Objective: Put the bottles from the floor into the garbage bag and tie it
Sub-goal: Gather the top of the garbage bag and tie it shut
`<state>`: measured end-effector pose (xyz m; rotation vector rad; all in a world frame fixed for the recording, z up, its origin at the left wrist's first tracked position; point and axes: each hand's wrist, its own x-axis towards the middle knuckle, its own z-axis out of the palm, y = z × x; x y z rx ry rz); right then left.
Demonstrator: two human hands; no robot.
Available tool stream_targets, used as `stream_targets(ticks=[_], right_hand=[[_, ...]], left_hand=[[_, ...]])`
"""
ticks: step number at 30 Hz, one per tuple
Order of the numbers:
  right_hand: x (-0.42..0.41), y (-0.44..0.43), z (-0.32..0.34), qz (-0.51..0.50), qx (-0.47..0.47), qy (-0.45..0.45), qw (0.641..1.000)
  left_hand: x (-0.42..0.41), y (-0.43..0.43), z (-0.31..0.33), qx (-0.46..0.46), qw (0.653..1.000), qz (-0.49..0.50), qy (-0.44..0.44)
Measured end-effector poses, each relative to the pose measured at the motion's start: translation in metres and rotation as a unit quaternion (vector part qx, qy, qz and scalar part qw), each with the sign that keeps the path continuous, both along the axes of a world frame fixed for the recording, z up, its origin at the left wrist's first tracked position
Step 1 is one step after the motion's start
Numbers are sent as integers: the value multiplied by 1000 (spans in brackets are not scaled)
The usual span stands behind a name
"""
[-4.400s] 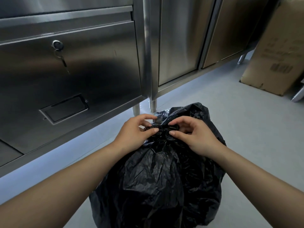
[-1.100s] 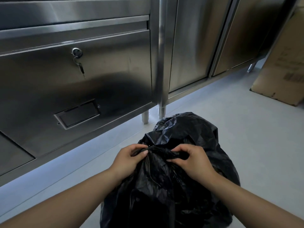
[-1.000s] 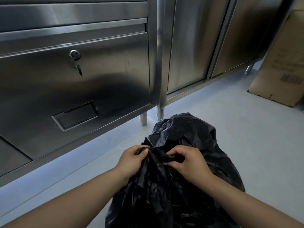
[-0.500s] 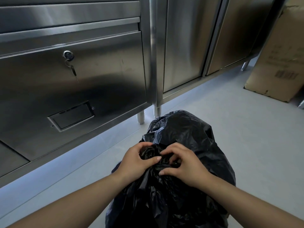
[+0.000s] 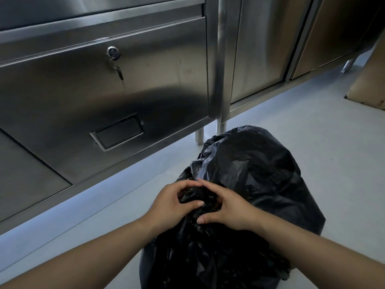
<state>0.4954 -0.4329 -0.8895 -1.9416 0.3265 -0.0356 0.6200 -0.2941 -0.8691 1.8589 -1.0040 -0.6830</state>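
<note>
Gripping garbage bag, both hands unlabelled

One head-worn view looks steeply down; close over both forearms, facing the cabinet.

You are in what looks like a commercial kitchen or its back room. A run of brushed stainless-steel cabinets stands on short round metal legs; one door has a small lock with a key hanging in it. The smooth pale grey floor holds a brown cardboard box.
</note>
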Motion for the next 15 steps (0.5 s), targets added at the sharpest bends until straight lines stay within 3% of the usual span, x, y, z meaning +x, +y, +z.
stream_targets(ticks=[8,11,15], right_hand=[[38,3,6,-121,10,-31,992],[35,1,44,-139,-15,9,990],[17,21,122,-160,-51,35,985]], left_hand=[[39,5,28,-5,996,67,56],[55,12,70,12,995,88,35],[49,31,138,67,994,58,71]])
